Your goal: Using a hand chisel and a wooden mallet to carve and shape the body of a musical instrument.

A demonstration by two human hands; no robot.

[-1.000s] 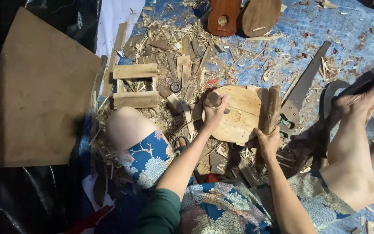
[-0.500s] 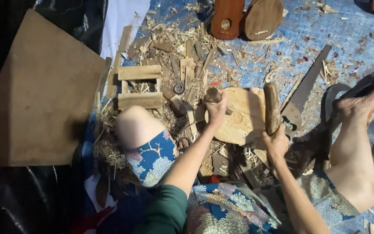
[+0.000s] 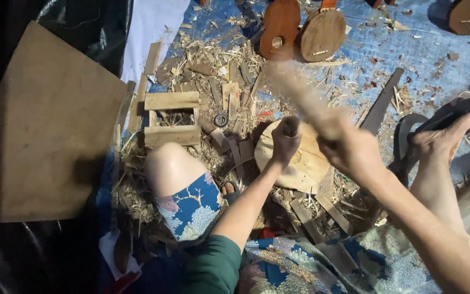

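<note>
The round wooden block (image 3: 300,160) is a pale, flat slab with a rough, chipped edge, lying on the floor among wood shavings (image 3: 213,65) and offcuts, just in front of the person's bent knee (image 3: 171,166). On its top stands a short dark chisel handle (image 3: 290,126), upright, with the left hand (image 3: 284,146) wrapped tight around it, the grip closed on the handle so only its rounded end shows above the fist. The right hand (image 3: 349,149) is closed on a long wooden mallet (image 3: 300,95), which is blurred and slants up and to the left above the block. Half a second ago that mallet stood upright beside the block's right edge, low and sharp in view; now it is raised higher and smeared across the shavings. The left hand has kept its place on the handle, and the block has not shifted. A small slatted wooden frame (image 3: 172,117) lies left of the block, 2 brown instrument bodies (image 3: 300,30) lie beyond on the blue tarp (image 3: 420,54), and a bare foot in a black sandal (image 3: 452,117) rests to the right
</note>
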